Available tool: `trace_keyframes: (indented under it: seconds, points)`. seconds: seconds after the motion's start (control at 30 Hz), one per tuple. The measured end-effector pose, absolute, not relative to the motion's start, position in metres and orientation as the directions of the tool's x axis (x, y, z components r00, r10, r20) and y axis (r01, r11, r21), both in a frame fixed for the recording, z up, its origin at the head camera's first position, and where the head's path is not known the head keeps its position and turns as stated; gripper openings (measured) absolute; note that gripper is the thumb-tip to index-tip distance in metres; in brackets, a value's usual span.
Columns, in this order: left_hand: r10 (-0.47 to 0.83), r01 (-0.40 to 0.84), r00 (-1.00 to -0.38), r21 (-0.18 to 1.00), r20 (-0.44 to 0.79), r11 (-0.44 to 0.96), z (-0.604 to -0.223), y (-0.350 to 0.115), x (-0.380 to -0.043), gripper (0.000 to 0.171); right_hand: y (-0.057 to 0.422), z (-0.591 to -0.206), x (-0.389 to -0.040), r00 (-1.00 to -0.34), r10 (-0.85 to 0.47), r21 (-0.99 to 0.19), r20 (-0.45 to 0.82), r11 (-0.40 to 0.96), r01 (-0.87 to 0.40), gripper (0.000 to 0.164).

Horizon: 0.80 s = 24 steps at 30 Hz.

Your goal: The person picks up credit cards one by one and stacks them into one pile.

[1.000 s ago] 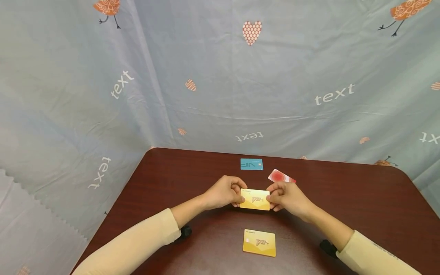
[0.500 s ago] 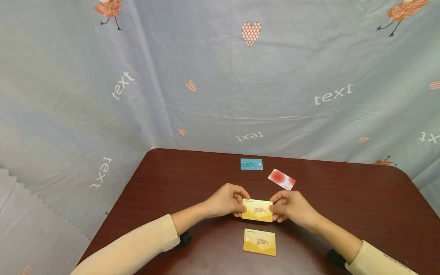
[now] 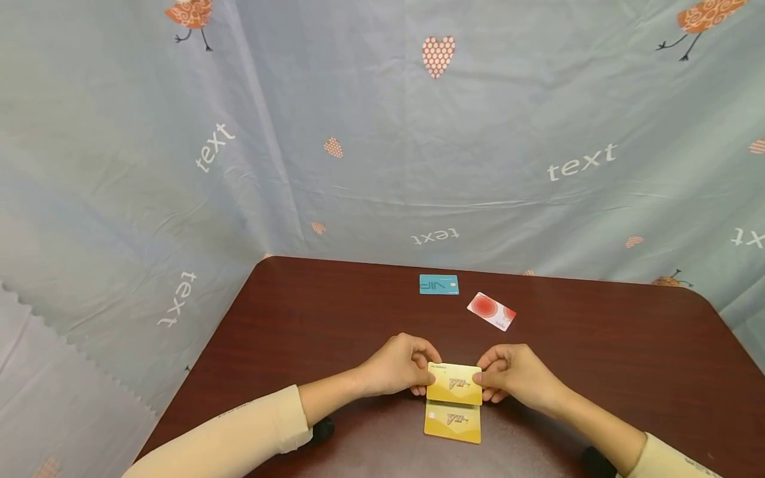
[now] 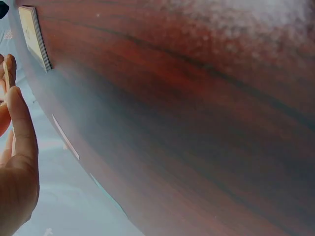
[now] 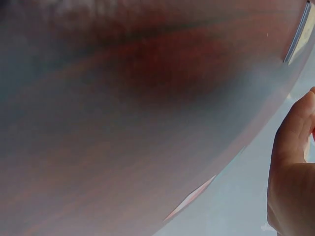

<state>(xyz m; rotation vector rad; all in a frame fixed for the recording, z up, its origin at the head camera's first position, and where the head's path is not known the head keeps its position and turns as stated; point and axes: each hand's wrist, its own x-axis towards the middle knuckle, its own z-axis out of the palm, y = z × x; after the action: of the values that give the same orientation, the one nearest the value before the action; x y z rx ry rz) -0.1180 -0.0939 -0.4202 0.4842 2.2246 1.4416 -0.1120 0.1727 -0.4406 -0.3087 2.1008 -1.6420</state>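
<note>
Two hands [image 3: 399, 369] [image 3: 518, 375] pinching one card [image 3: 451, 392], one stack [image 3: 452, 428], two loose cards [image 3: 439, 284] [image 3: 491, 311]

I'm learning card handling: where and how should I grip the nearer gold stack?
Probably pinch the gold VIP card stack by its left and right short edges, from both sides: it lies flat, its layered edge exposed, and the held VIP card crowds its far side.

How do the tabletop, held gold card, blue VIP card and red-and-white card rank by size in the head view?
Tabletop
Held gold card
Blue VIP card and red-and-white card: too alike to rank
</note>
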Motion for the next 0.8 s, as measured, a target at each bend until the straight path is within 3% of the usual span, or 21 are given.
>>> trace_keyframes:
  seconds: [0.8]
  points:
    - [0.588, 0.0, -0.763, 0.908, -0.271, 0.419, -0.429, -0.096, -0.105, 0.014, 0.171, -0.454, -0.091, -0.816, -0.54, -0.957, -0.209, 0.285, 0.056, 0.016]
